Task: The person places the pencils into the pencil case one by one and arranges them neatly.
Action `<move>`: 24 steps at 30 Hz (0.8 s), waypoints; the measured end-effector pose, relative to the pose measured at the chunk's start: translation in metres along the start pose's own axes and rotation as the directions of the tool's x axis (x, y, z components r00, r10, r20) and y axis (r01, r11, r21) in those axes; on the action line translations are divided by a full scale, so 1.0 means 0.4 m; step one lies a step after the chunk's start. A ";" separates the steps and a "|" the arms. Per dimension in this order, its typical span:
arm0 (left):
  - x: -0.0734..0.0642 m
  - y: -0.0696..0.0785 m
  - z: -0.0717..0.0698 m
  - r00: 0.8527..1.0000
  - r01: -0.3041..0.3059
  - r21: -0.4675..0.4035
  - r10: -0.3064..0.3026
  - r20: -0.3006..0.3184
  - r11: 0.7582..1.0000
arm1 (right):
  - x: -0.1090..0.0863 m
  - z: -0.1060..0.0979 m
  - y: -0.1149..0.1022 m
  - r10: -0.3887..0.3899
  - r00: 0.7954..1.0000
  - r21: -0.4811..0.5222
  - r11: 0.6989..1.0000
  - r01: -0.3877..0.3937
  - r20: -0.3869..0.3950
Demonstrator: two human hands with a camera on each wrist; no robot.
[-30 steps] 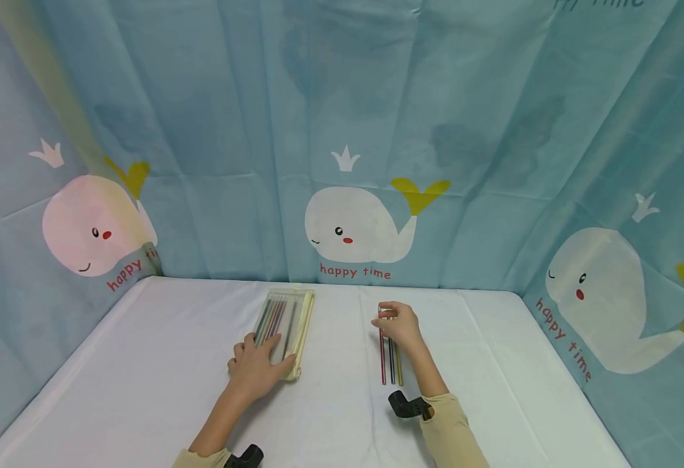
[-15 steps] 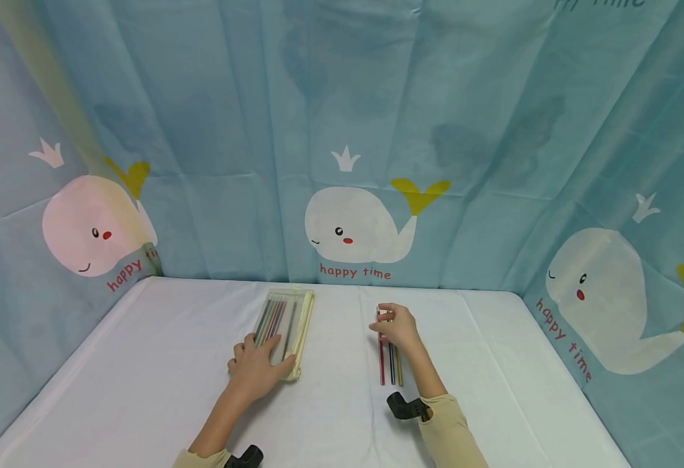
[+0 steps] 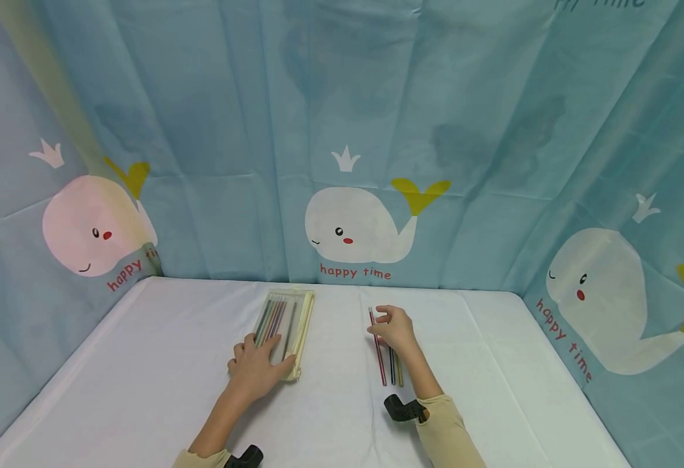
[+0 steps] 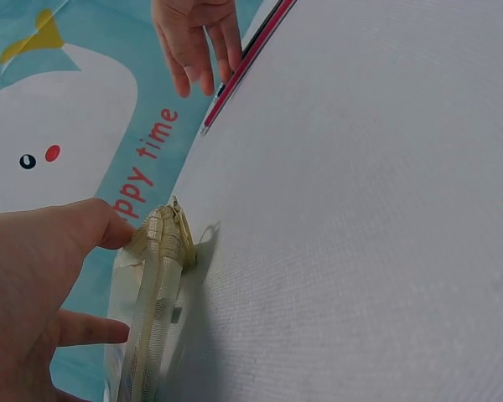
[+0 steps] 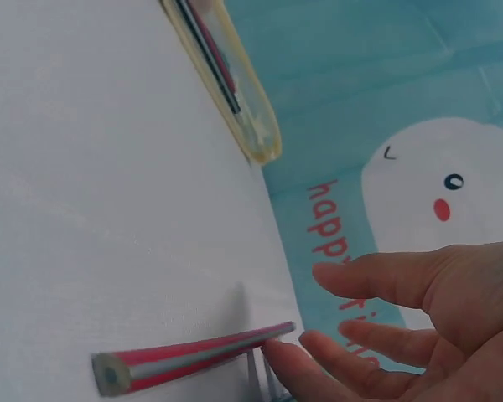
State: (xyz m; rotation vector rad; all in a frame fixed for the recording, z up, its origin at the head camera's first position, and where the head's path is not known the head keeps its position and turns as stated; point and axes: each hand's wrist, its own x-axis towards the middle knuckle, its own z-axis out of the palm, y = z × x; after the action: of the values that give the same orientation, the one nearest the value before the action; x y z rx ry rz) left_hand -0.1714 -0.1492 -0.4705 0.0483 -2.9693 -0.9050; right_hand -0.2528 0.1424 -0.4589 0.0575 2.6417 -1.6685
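Observation:
My left hand [image 3: 254,372] lies with spread fingers on a clear pencil case [image 3: 303,325] with a pale yellow zip edge. Several pencils show through its plastic. In the left wrist view, the thumb [image 4: 105,224] is at the zip corner. On the right, my right hand [image 3: 397,330] is over three loose pencils. One fingertip [image 5: 285,356] is right at the far part of the red striped pencil [image 5: 189,358], and the thumb stands apart from it. A dark pencil [image 3: 392,370] and a yellow pencil [image 3: 399,372] lie beside it, their far parts hidden by the hand.
A white cloth [image 3: 330,416] covers the table. Blue curtains [image 3: 230,130] printed with whales hang behind it and along both sides. Black camera mounts are worn on both wrists, the right one [image 3: 403,408] near the pencils' near ends.
The right hand has shifted slightly left and toward the person. The red pencil's far end has swung left, away from the other two pencils. My left hand and the pencil case stay put.

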 end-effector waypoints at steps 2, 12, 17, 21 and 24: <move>0.000 0.001 0.000 1.000 -0.001 0.001 0.001 0.000 1.000 | 0.000 0.002 -0.001 0.010 1.000 -0.010 1.000 -0.010 -0.001; -0.001 0.001 0.001 1.000 -0.001 -0.006 0.001 0.004 1.000 | -0.008 0.024 -0.006 -0.003 1.000 -0.089 0.996 0.005 0.029; -0.001 0.004 -0.003 1.000 0.005 -0.002 -0.005 0.014 1.000 | -0.006 0.038 -0.001 -0.029 0.999 -0.139 0.990 0.031 0.017; -0.002 0.009 -0.006 1.000 0.004 -0.006 -0.004 0.015 1.000 | -0.004 0.046 0.003 -0.049 0.999 -0.176 0.983 0.048 0.001; -0.003 0.009 -0.007 1.000 0.006 -0.004 -0.006 0.018 1.000 | -0.002 0.051 0.006 -0.058 0.998 -0.192 0.980 0.055 -0.007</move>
State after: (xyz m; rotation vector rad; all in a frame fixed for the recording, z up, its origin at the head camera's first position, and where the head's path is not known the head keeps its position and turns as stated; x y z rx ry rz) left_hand -0.1701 -0.1474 -0.4662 0.0492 -2.9850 -0.9167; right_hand -0.2518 0.1249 -0.4699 -0.0096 2.8242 -1.4233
